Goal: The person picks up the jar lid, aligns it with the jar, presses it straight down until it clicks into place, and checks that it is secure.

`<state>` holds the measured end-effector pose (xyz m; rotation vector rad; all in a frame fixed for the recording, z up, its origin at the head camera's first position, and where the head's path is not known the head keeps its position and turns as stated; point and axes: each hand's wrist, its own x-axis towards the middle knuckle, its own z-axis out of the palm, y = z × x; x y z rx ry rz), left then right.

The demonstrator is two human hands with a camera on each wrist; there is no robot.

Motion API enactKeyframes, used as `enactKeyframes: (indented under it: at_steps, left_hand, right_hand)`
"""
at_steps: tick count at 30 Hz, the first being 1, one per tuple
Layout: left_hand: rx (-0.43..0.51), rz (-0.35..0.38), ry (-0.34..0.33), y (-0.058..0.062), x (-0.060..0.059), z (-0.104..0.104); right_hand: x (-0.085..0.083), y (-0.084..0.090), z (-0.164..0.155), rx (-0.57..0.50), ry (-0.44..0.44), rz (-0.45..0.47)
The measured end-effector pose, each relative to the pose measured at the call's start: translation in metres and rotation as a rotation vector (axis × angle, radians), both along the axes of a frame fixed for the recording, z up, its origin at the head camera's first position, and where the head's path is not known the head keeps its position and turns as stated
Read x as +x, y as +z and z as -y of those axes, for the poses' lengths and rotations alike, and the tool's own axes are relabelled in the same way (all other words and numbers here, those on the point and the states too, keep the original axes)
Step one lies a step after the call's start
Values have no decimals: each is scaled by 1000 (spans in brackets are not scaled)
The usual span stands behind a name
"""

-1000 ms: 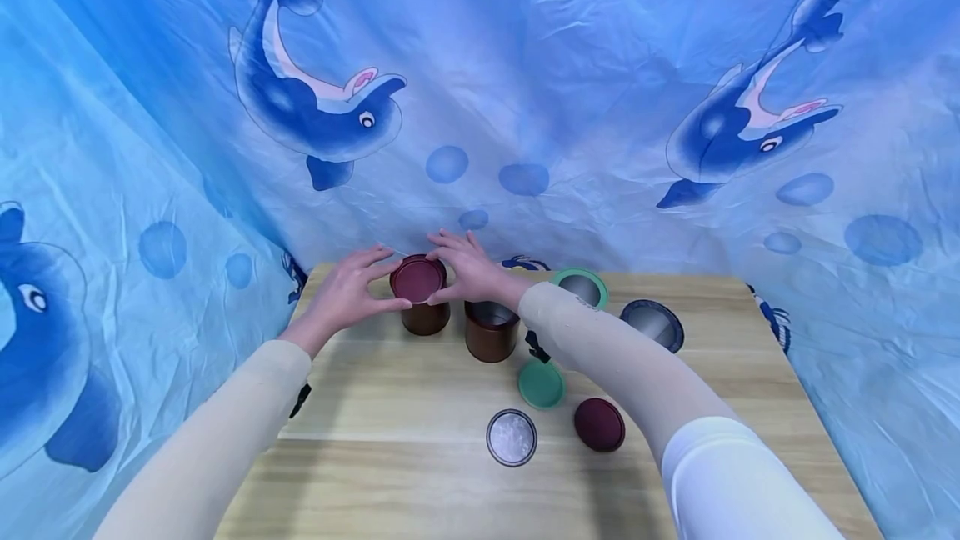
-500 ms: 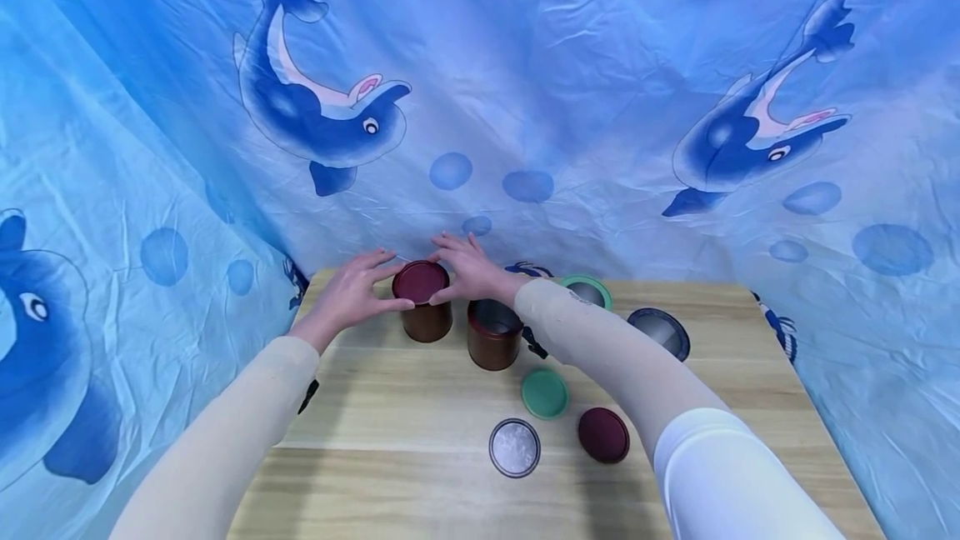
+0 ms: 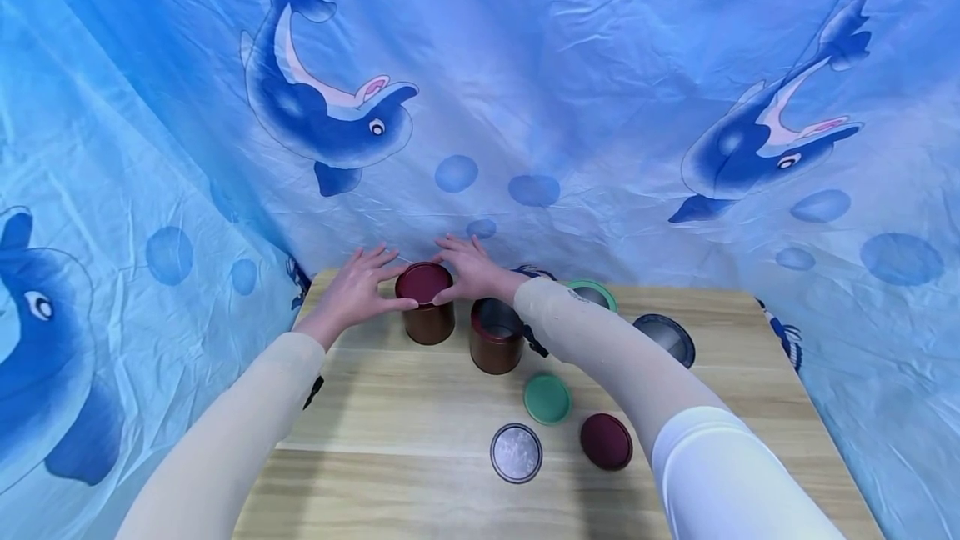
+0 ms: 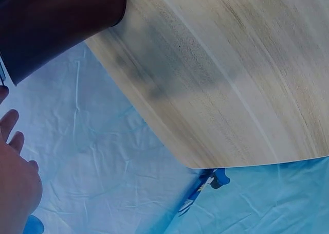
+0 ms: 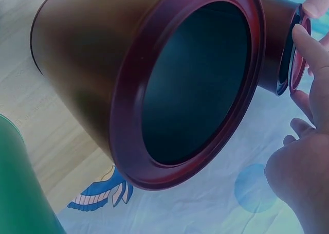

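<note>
A dark red lid (image 3: 424, 283) lies over the mouth of a brown can (image 3: 429, 327) at the table's back left. My left hand (image 3: 362, 287) holds the lid's left edge between thumb and fingers. On the opposite side, my right hand (image 3: 474, 272) pinches its right edge. A narrow gap shows between lid (image 5: 298, 64) and can rim in the right wrist view. Beside it stands a second brown can (image 3: 495, 350), uncovered, its red-rimmed mouth (image 5: 123, 136) large in the right wrist view. The left wrist view catches one brown can (image 4: 61, 28) at its upper left.
Behind my right forearm stand a green-rimmed can (image 3: 600, 294) and a dark-rimmed can (image 3: 667, 340). Loose lids lie in front: one green (image 3: 547, 398), one silver (image 3: 516, 452), one dark red (image 3: 606, 442). A blue dolphin-print curtain (image 3: 525, 107) surrounds the wooden table (image 3: 390, 415).
The dark red lid, tilted a second ago with the can's back rim showing, now sits flatter and more squarely over the can. Both hands keep their places at its edges; the head view shifts slightly.
</note>
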<state>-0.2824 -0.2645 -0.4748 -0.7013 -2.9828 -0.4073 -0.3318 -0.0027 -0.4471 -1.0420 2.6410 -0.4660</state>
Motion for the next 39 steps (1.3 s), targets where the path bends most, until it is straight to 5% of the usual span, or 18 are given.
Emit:
enactKeyframes:
  at_steps: [27, 39]
  left_hand:
    - [-71, 80, -8, 7, -2, -3]
    - [-236, -2, -88, 13, -5, -1]
  right_hand:
    - [3, -7, -3, 33, -1, -28]
    - [6, -2, -4, 107, 33, -86]
